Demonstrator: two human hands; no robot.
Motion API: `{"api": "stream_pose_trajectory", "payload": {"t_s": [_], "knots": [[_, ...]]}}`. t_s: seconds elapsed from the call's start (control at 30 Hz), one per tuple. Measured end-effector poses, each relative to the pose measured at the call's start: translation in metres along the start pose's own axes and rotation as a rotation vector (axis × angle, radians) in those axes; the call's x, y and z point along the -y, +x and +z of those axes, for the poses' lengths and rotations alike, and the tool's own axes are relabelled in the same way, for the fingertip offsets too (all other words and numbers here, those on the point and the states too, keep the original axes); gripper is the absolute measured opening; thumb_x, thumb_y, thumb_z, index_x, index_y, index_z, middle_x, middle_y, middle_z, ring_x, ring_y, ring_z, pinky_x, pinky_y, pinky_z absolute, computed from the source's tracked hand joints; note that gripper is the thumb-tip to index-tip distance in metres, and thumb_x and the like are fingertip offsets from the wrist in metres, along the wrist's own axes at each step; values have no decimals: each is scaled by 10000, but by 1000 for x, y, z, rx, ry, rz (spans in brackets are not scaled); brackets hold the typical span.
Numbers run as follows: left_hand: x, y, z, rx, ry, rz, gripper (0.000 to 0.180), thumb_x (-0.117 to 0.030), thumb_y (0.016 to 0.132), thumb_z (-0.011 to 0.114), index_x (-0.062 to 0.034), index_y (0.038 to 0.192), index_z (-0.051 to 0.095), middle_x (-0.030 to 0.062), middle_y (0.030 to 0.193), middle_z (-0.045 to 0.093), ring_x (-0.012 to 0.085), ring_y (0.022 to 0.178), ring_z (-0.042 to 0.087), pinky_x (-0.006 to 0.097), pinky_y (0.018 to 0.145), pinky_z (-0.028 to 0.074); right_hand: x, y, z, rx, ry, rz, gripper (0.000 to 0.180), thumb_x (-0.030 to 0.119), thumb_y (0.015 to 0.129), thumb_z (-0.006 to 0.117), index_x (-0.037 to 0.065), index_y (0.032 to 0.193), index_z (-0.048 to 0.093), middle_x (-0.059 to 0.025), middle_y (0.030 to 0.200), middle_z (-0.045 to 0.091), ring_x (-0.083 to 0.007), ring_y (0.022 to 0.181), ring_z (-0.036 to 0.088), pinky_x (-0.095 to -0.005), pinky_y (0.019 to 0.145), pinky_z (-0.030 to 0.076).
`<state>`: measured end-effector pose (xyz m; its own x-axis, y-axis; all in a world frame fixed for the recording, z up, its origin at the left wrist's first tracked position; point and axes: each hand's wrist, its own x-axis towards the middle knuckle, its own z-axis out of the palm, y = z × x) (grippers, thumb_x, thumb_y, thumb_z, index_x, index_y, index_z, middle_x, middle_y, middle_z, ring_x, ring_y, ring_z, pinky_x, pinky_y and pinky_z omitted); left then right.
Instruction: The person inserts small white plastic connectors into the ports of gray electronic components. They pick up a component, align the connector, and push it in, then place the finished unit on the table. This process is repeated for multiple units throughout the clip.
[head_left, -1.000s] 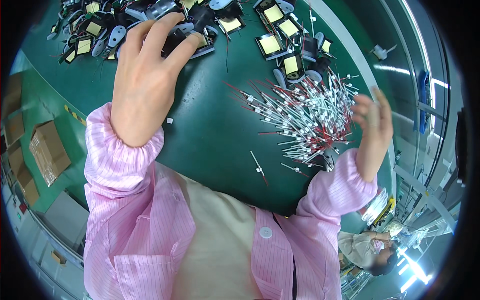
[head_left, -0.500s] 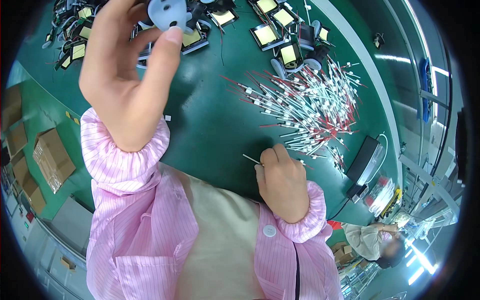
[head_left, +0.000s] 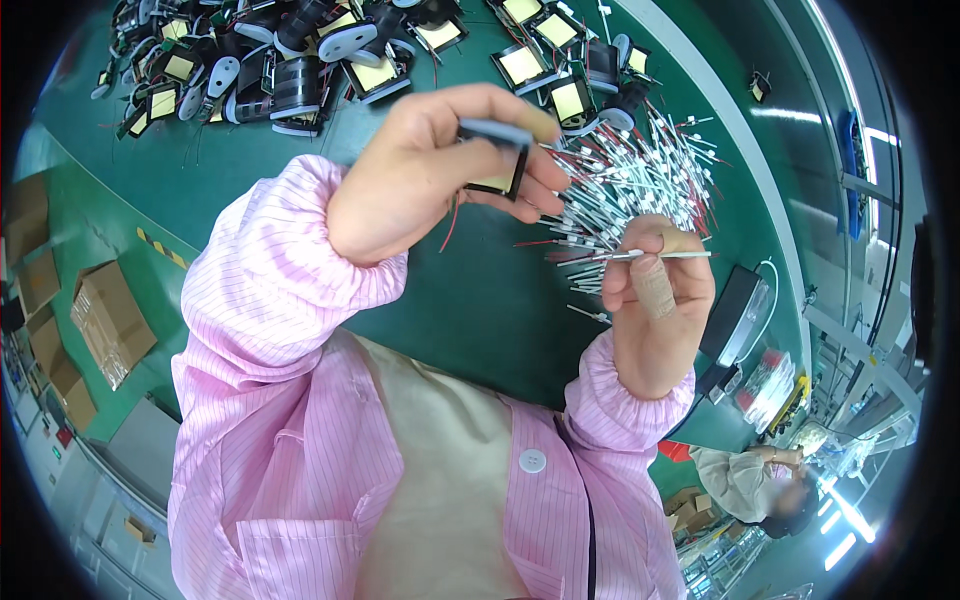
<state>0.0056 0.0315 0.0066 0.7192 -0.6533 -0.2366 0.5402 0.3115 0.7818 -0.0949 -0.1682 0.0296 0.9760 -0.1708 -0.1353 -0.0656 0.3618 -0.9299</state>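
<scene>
My left hand [head_left: 400,180] is closed round a black module [head_left: 515,180] with a blue-grey end plate and a yellow pad, slightly blurred and partly covered by my fingers. Its thin red wire hangs below. Over the table's right side, my right hand [head_left: 660,320] is turned palm up, pinching a thin white connector lead [head_left: 690,254] held roughly level; tan tape wraps one of its digits. Just beyond that hand lies a large heap of similar white and red leads [head_left: 640,170]. The two hands are apart, the module left of the lead.
Many black modules [head_left: 295,85] are piled along the far left of the green table [head_left: 490,310], with another group [head_left: 570,100] at the far middle. A black box [head_left: 735,310] with a white cable stands at right. Cardboard boxes [head_left: 110,320] lie left; a co-worker [head_left: 745,485] is at lower right.
My left hand has come down and rightward with the module, uncovering the far pile. My right hand has moved right and away from me, turning palm up with the lead.
</scene>
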Motion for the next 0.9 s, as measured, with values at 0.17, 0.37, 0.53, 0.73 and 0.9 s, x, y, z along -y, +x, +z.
{"api": "stream_pose_trajectory", "payload": {"t_s": [0.17, 0.37, 0.53, 0.73, 0.9], "knots": [[3, -1, 5, 186, 115, -53, 230, -41, 913, 483, 38, 1105, 581, 165, 1111, 605, 242, 916, 653, 303, 678, 575, -5, -1, 0, 36, 146, 68, 137, 4, 871, 626, -35, 996, 585, -146, 971, 602, -172, 688, 645, -239, 528, 502], [14, 2, 5, 408, 300, -78, 115, -90, 904, 599, 11, 945, 637, 107, 1056, 582, 148, 836, 614, 230, 573, 521, -15, -1, 2, 92, 8, -35, 138, -32, 848, 634, -38, 984, 614, -140, 949, 604, -175, 739, 626, -246, 623, 513], [17, 0, 5, 381, 304, -71, 68, -60, 892, 605, 1, 913, 626, 93, 1013, 569, 106, 780, 583, 201, 537, 499, -15, 3, -2, 178, -321, -218, 148, -101, 786, 666, -36, 919, 676, -136, 941, 626, -184, 801, 630, -271, 677, 535], [17, -1, 4, 380, 372, -38, 62, -32, 885, 585, 4, 910, 629, 101, 997, 574, 106, 766, 584, 197, 515, 492, -13, 5, -3, 222, -447, -194, 141, -93, 769, 683, -27, 893, 692, -126, 928, 641, -172, 829, 617, -258, 667, 513], [13, -1, 3, 359, 380, -6, 73, -4, 871, 569, 15, 874, 640, 114, 961, 596, 115, 730, 598, 194, 493, 481, -18, 6, -13, 157, -254, -239, 160, -86, 753, 699, -24, 899, 687, -125, 940, 638, -174, 831, 603, -261, 692, 491]]}}
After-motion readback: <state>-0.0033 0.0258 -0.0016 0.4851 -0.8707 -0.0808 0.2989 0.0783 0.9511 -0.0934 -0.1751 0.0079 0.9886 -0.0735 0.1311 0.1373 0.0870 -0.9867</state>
